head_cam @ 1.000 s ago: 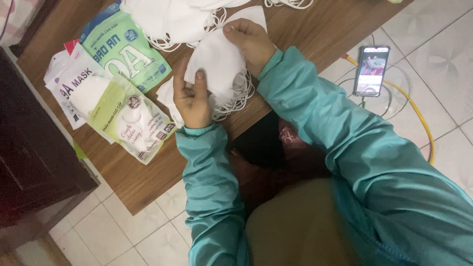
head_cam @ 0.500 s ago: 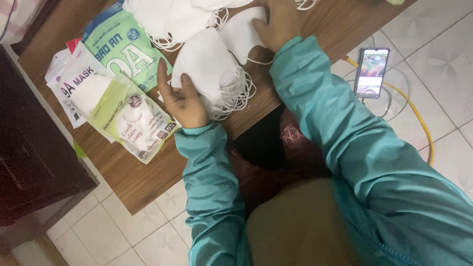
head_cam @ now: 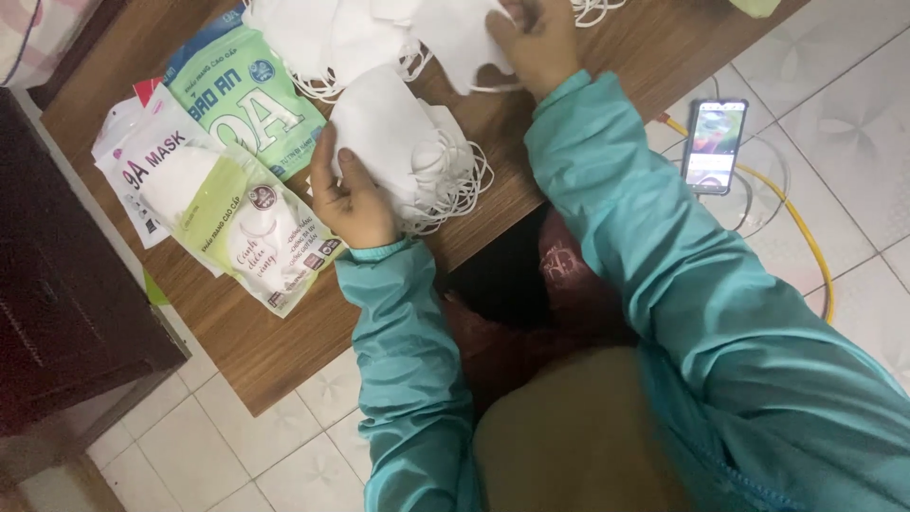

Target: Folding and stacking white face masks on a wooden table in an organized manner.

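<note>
Hands are both occupied: a stack of white folded fabric face masks [head_cam: 398,142] is pressed to the brown wooden counter [head_cam: 265,341] by the left hand [head_cam: 353,194] (several gathered), while farther off a loose mask [head_cam: 460,43] is pinched from the unsorted white heap [head_cam: 313,33] by the right hand [head_cam: 536,43].

Low wooden table [head_cam: 284,341], pale tiled floor [head_cam: 834,114], dark cabinet [head_cam: 57,284]

Wooden table [head_cam: 284,341] with white masks [head_cam: 398,133], green mask packets [head_cam: 237,95]; phone [head_cam: 713,145] on tiled floor [head_cam: 853,85].
</note>
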